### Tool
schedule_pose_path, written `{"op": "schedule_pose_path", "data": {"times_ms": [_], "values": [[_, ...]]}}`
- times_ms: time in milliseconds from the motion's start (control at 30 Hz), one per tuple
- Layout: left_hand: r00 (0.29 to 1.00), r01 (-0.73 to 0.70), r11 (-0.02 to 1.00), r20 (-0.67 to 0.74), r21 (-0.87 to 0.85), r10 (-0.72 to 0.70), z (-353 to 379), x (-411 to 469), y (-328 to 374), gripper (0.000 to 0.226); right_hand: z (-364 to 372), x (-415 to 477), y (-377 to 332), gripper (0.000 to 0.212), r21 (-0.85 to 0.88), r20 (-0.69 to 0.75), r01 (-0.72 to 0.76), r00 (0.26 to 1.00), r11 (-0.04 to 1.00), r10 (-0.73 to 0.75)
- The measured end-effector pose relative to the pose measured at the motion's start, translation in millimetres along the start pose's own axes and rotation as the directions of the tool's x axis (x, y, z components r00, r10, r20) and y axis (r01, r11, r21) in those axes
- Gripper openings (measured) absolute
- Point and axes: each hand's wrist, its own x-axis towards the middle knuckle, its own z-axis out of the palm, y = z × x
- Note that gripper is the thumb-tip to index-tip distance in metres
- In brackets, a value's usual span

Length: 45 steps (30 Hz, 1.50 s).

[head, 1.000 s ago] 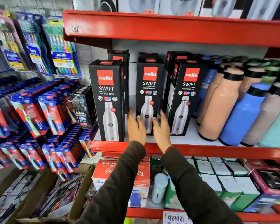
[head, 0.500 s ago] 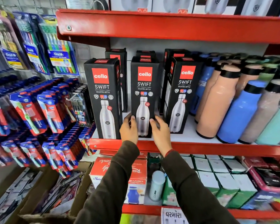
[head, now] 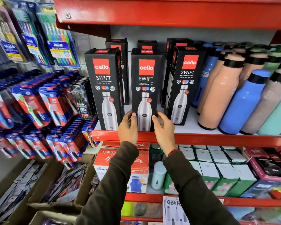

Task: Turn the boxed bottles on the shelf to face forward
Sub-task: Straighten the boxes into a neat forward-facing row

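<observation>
Three black Cello Swift bottle boxes stand in the front row on the red shelf [head: 217,140]. The left box [head: 104,88] and the middle box [head: 145,82] show their printed fronts. The right box [head: 183,83] is angled a little, its left side panel showing. My left hand [head: 127,129] grips the lower left edge of the middle box and my right hand [head: 164,130] grips its lower right edge. More black boxes [head: 118,51] stand behind, mostly hidden.
Loose peach, blue and grey bottles [head: 243,101] crowd the shelf to the right. Toothbrush packs [head: 44,103] hang at the left. The lower shelf holds boxed goods [head: 217,174], with cardboard cartons [head: 58,207] on the floor at the left.
The middle box has come forward from the back of the shelf to the front edge, level with the left box. Both hands slid with it and stay on its lower sides.
</observation>
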Motion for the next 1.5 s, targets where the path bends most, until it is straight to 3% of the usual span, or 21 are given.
{"op": "schedule_pose_path", "data": {"times_ms": [300, 367, 500, 600, 767, 867, 1000, 1133, 1500], "values": [[0.999, -0.023, 0.999, -0.023, -0.028, 0.022, 3.5, -8.6, 4.1, 0.039, -4.3, -6.8, -5.6, 0.036, -0.021, -0.035, 0.005, 0.999, 1.000, -0.006], [0.990, -0.100, 0.992, -0.106, -0.077, 0.092, 9.8, -17.1, 8.1, 0.036, -8.8, -8.8, -7.5, 0.035, 0.006, -0.086, 0.011, 0.996, 1.000, -0.010], [0.914, -0.321, 0.945, -0.242, 0.065, 0.327, 32.5, -37.9, 16.0, 0.032, -26.4, -8.0, -9.8, 0.033, 0.005, -0.215, 0.102, 0.972, 0.995, -0.099], [0.888, -0.408, 0.907, -0.185, 0.109, 0.421, 54.2, -50.0, 24.2, 0.035, -47.1, -2.6, -12.0, 0.032, 0.005, -0.300, 0.140, 0.945, 0.990, -0.132], [0.862, -0.506, 0.862, 0.021, -0.018, 0.506, 92.9, -54.6, 34.2, 0.038, -79.7, 17.0, -8.0, 0.039, -0.006, -0.340, 0.119, 0.933, 0.993, -0.114], [0.890, -0.439, 0.899, 0.137, -0.010, 0.436, 117.8, -45.1, 37.3, 0.047, -93.2, 37.1, -1.8, 0.048, -0.021, -0.272, 0.072, 0.959, 0.997, -0.076], [0.971, -0.156, 0.987, 0.189, 0.031, 0.148, 144.0, -22.4, 40.7, 0.053, -101.2, 63.3, 8.7, 0.052, -0.056, -0.175, -0.027, 0.984, 0.998, 0.017], [0.973, 0.063, 0.995, 0.218, 0.078, -0.079, 153.5, -3.3, 34.7, 0.048, -106.1, 77.9, 23.0, 0.045, -0.070, -0.110, -0.102, 0.989, 0.992, 0.094], [0.987, 0.058, 0.998, 0.148, 0.023, -0.061, 140.0, -9.1, 30.1, 0.039, -115.9, 62.7, 26.5, 0.038, -0.100, -0.103, -0.021, 0.995, 0.995, 0.011]]}}
